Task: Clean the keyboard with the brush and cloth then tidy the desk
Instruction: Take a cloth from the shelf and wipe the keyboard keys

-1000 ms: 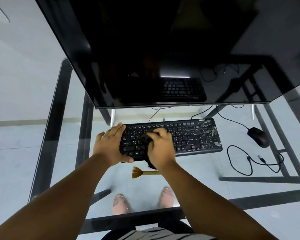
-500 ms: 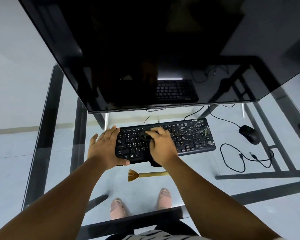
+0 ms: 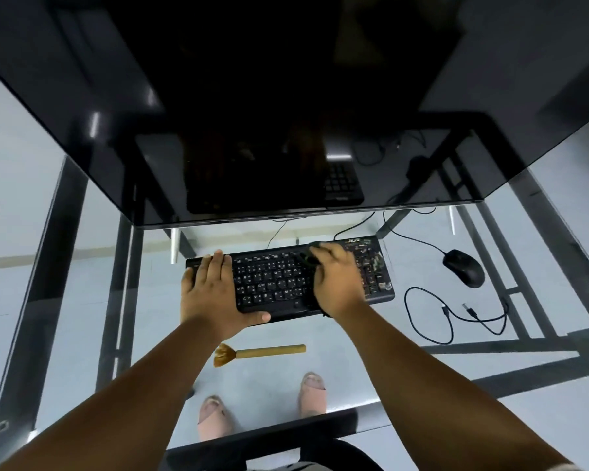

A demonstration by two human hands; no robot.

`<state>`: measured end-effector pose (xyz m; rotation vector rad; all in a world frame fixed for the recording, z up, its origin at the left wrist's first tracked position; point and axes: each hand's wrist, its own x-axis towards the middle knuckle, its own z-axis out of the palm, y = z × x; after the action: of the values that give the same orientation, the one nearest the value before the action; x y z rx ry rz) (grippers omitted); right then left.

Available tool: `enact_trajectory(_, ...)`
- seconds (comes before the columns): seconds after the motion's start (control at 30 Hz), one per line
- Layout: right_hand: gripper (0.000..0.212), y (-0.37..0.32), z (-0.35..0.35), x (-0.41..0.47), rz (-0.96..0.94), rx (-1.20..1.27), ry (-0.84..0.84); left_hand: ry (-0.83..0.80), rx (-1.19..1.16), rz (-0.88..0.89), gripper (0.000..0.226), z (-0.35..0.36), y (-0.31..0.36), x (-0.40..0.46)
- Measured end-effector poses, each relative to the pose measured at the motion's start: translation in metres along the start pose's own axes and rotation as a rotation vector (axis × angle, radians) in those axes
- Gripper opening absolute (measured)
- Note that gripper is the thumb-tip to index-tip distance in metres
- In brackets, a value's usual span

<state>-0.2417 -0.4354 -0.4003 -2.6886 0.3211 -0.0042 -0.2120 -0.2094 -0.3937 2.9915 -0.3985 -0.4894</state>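
The left hand [image 3: 208, 294] lies flat, fingers straight, on the left end of the keyboard [image 3: 286, 280], thumb along its front edge, bracing it. The brush [image 3: 257, 352] lies on the glass worktop [image 3: 405, 385] just in front. The right hand [image 3: 335, 283] presses a dark cloth [image 3: 307, 257] onto the keys right of centre, fingers curled over it. Debris shows at the keyboard's right end. Risk: a hard wipe could slide the keyboard on smooth glass, or push debris towards the cable [image 3: 432, 321] and mouse [image 3: 463, 268].
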Motion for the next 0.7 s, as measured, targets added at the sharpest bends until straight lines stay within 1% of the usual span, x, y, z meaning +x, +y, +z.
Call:
enact_trajectory(0.03,0.047,0.004,0.0,-0.003,-0.071,-0.008,-0.026,-0.01,0.006,0.005,0.135,0.0,0.006,0.002)
enact_trajectory(0.07,0.047,0.014,-0.003,-0.004,-0.086,-0.014,-0.027,-0.024,0.013,0.016,0.134,0.0,0.014,0.005)
enact_trajectory(0.1,0.046,0.024,-0.007,-0.005,-0.049,-0.023,-0.002,-0.036,0.026,0.033,0.134,0.0,0.019,0.008)
enact_trajectory(0.2,0.046,0.064,-0.024,0.0,0.177,-0.033,0.123,-0.078,0.043,0.1,0.134,-0.002,0.04,0.017)
enact_trajectory(0.3,0.047,0.084,-0.034,0.014,0.261,-0.01,0.167,-0.123,0.048,0.134,0.138,-0.002,0.062,0.024)
enact_trajectory(0.37,0.049,0.076,-0.032,0.021,0.236,-0.002,0.152,-0.14,0.041,0.114,0.142,-0.003,0.071,0.029)
enact_trajectory(0.5,0.05,0.041,-0.018,0.016,0.013,-0.031,0.028,-0.142,0.072,0.079,0.146,-0.014,0.062,0.032)
enact_trajectory(0.57,0.049,0.047,-0.022,0.01,-0.059,-0.044,0.001,-0.147,0.06,0.071,0.146,-0.017,0.061,0.029)
enact_trajectory(0.63,0.049,0.064,-0.032,0.007,-0.006,-0.064,0.027,-0.146,0.052,0.076,0.146,-0.017,0.062,0.026)
enact_trajectory(0.67,0.049,0.097,-0.042,0.011,0.038,-0.082,0.009,-0.168,0.035,0.057,0.147,-0.006,0.088,0.03)
enact_trajectory(0.7,0.05,0.107,-0.046,0.014,0.096,-0.094,0.016,-0.175,0.032,0.051,0.147,-0.005,0.094,0.031)
